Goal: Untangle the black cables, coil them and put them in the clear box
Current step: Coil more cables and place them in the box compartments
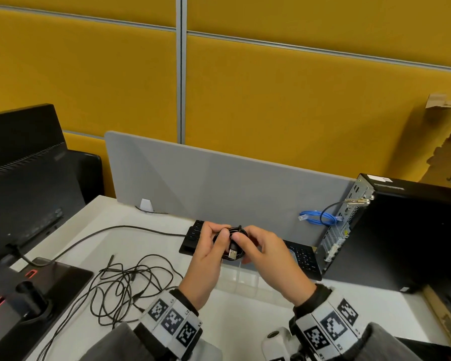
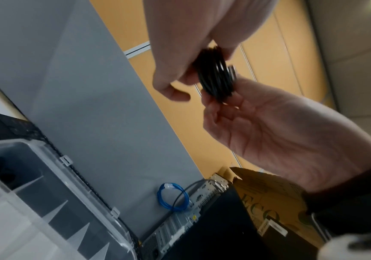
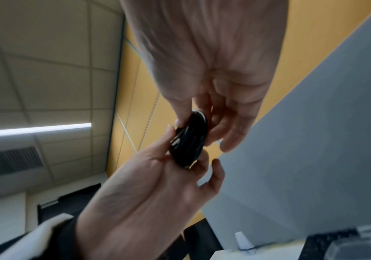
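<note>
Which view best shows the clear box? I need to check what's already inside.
The left wrist view: the clear box fills its lower left, rim and divider visible, something dark inside. The head view shows only faint clear walls under the hands; the right wrist view shows none clearly.

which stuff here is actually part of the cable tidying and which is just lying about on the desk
Part of the job:
- coiled black cable, held by left hand and right hand
- tangled black cables on the desk
- clear box

Just lying about:
- blue cable
- computer tower
- monitor
- keyboard
- cardboard box
</note>
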`<state>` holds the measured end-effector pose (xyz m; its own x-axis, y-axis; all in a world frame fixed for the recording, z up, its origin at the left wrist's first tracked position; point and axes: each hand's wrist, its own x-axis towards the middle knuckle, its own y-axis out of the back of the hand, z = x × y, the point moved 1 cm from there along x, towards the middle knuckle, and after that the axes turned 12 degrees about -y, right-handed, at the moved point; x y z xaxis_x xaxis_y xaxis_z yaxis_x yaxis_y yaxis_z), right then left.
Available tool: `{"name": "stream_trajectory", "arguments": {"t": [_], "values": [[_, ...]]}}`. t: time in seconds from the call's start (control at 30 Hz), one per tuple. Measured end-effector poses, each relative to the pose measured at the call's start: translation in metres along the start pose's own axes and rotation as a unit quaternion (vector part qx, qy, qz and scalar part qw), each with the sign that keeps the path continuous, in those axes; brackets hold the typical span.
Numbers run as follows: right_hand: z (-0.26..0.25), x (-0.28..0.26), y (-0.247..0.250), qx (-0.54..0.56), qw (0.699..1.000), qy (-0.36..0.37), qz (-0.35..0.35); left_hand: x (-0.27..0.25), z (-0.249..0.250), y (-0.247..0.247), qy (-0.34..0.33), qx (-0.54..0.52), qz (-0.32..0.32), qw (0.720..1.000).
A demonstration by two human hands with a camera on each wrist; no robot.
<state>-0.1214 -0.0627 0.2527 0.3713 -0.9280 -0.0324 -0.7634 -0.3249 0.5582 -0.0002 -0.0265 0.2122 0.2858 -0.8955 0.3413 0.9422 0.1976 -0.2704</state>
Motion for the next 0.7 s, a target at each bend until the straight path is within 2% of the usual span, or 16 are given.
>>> {"name": "stream_trajectory", "arguments": {"t": [0.1,0.13,0.2,0.3,0.4,0.47,0.6,0.7], "values": [[0.003,-0.003,0.006,-0.06,0.997,0.039,0.029,0.008,0.009,0.015,0.096,-0.078,-0.115,0.986],[0.003,-0.005,0.005,-0.079,0.995,0.055,0.031,0.012,0.014,0.019,0.12,-0.067,-0.156,0.978],[0.003,-0.008,0.001,-0.105,0.99,0.087,0.022,0.016,0.02,0.021,0.145,0.021,-0.216,0.965],[0.002,-0.008,-0.002,-0.129,0.984,0.126,0.013,0.015,0.022,0.012,0.151,0.115,-0.245,0.951],[0.002,-0.01,0.001,-0.133,0.982,0.131,0.002,0.012,0.024,0.007,0.123,0.115,-0.289,0.942],[0.003,-0.015,0.001,-0.096,0.988,0.122,0.0,0.01,0.024,0.009,0.115,0.12,-0.311,0.936],[0.009,-0.021,-0.002,-0.093,0.982,0.163,0.005,0.008,0.022,0.013,0.13,0.119,-0.349,0.921],[0.015,-0.02,-0.005,-0.101,0.981,0.163,0.009,0.006,0.019,0.012,0.155,0.073,-0.352,0.92]]}}
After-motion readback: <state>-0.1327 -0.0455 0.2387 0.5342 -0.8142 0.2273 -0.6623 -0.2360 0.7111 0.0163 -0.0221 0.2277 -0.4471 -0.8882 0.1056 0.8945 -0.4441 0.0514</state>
